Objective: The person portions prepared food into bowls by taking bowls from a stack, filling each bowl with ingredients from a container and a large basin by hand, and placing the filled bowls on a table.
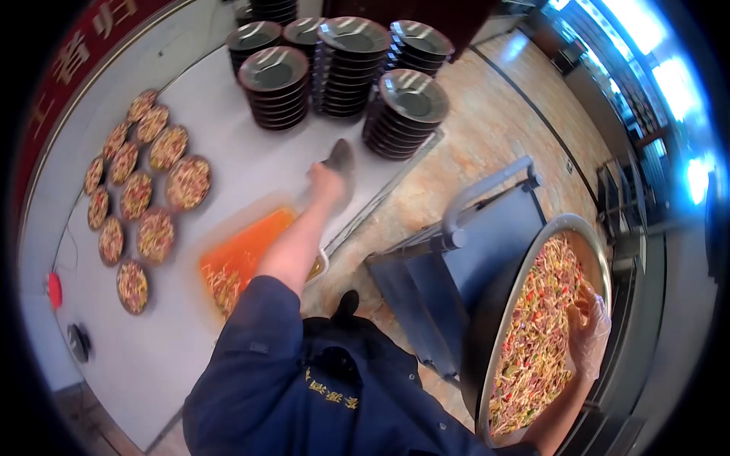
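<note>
The person's left hand (325, 185), blurred, reaches over the white table (243, 163) with its fingers closed on a dark bowl (344, 163), tilted and held just in front of the stacked bowls (350, 76). The right hand (587, 334), in a clear plastic glove, is at the shredded food mix (532, 334) inside the large metal basin (592, 254), near its outer wall; its fingers look curled, but whether they pinch any mix cannot be told. Below the left forearm lies an orange tray (251, 242) with some shreds at its near end. Filled bowls (155, 235) cluster on the table's left side. A blue-grey cart (494, 243) stands beside the basin.
</note>
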Available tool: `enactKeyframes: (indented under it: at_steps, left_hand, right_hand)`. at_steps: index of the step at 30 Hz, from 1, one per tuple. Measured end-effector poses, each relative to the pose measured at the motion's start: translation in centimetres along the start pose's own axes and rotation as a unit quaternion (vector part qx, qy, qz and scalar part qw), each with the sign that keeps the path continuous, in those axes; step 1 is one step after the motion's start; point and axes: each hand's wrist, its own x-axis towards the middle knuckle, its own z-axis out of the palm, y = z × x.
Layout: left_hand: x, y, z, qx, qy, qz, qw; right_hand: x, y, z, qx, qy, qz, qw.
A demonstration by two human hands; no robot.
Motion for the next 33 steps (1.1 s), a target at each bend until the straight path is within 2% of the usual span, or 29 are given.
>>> enactKeyframes:
  at_steps: [1, 2, 5, 6, 8, 9, 10, 11, 12, 13, 14, 16, 17, 18, 20, 22, 24, 26, 27, 28, 29, 30, 32, 33]
  left_hand:
    - [-0.2, -0.3, 0.1, -0.035, 0.001, 0.061, 0.998]
    - [-1.7, 1.5, -1.5, -0.002, -0.023, 0.096, 0.995]
    - [-3.3, 2.7, -3.1, 0.189, -0.039, 0.256, 0.947]
    - [-4.2, 2.6, -3.8, 0.191, -0.034, 0.242, 0.951]
    - [-6.2, 2.8, -7.4, 0.051, -0.016, 0.248, 0.967]
    - [-7.0, 2.2, -9.7, 0.055, -0.010, 0.236, 0.970]
    - [-8.1, 1.4, -12.0, -0.089, 0.022, 0.222, 0.971]
    - [-8.6, 0.3, -13.9, -0.230, 0.058, 0.208, 0.949]
    - [-8.2, -2.8, -15.3, -0.305, 0.028, 0.158, 0.939]
    - [-10.8, -2.9, -20.3, -0.417, -0.033, 0.001, 0.908]
    - [-13.7, -2.9, -25.7, -0.520, -0.088, -0.154, 0.836]
    - [-15.4, -9.5, -31.5, -0.598, -0.114, -0.245, 0.755]
    - [-16.9, -12.7, -34.7, -0.590, -0.082, -0.228, 0.770]
    - [-18.3, -15.1, -37.8, -0.596, -0.041, -0.301, 0.743]
    - [-21.3, -19.7, -43.2, -0.619, 0.053, -0.207, 0.756]
    - [-24.4, -26.3, -47.2, -0.630, 0.116, -0.196, 0.742]
    - [-28.5, -28.1, -50.3, -0.632, 0.176, -0.197, 0.728]
    - [-32.3, -29.8, -52.2, -0.630, 0.231, -0.196, 0.715]
    - [-34.1, -30.8, -52.6, -0.632, 0.257, -0.199, 0.703]
    - [-35.8, -31.8, -52.8, -0.633, 0.283, -0.202, 0.691]
    - [-37.5, -32.8, -52.6, -0.634, 0.289, -0.205, 0.688]
    - [-38.9, -34.0, -52.2, -0.647, 0.289, -0.206, 0.675]
    - [-41.3, -34.7, -50.8, -0.661, 0.297, -0.208, 0.657]
    - [-42.4, -34.4, -49.9, -0.675, 0.284, -0.218, 0.645]
  right_hand:
    - [1.1, -1.5, 0.1, 0.005, 0.012, -0.031, 0.999]
    - [2.2, -3.1, 0.3, -0.009, 0.015, -0.048, 0.999]
    - [4.6, -8.6, 0.7, -0.028, 0.003, -0.145, 0.989]
    - [5.3, -11.2, 1.0, -0.023, 0.004, -0.167, 0.986]
    - [6.1, -15.6, 2.4, 0.013, -0.038, -0.208, 0.977]
    - [6.3, -18.0, 3.2, 0.044, -0.070, -0.235, 0.968]
    - [6.3, -21.1, 4.1, 0.068, -0.125, -0.234, 0.962]
    - [6.4, -23.7, 5.3, 0.075, -0.172, -0.251, 0.950]
    - [6.1, -26.4, 7.0, 0.089, -0.198, -0.271, 0.938]
    - [6.0, -28.6, 8.9, 0.106, -0.234, -0.316, 0.913]
    - [5.9, -30.2, 11.8, 0.106, -0.270, -0.361, 0.886]
    - [5.4, -34.0, 17.6, 0.156, -0.390, -0.362, 0.832]
    - [5.1, -35.3, 21.5, 0.169, -0.404, -0.382, 0.814]
    - [4.9, -36.8, 25.5, 0.183, -0.414, -0.403, 0.795]
    - [4.2, -41.1, 32.2, 0.121, -0.468, -0.336, 0.809]
    - [2.9, -42.8, 42.5, 0.026, -0.415, -0.339, 0.844]
    - [0.2, -44.1, 53.8, -0.017, -0.447, -0.336, 0.829]
    - [-2.4, -48.3, 53.8, -0.130, -0.483, -0.453, 0.738]
    - [-4.7, -50.8, 52.2, -0.079, -0.514, -0.444, 0.730]
    - [-7.0, -53.5, 50.3, -0.028, -0.545, -0.431, 0.718]
    - [-8.9, -54.5, 49.9, 0.144, -0.579, -0.262, 0.759]
    - [-9.2, -56.3, 49.1, 0.140, -0.581, -0.266, 0.756]
    - [-8.0, -60.7, 46.2, 0.077, -0.699, -0.369, 0.608]
    - [-7.7, -62.2, 43.9, 0.071, -0.701, -0.373, 0.603]
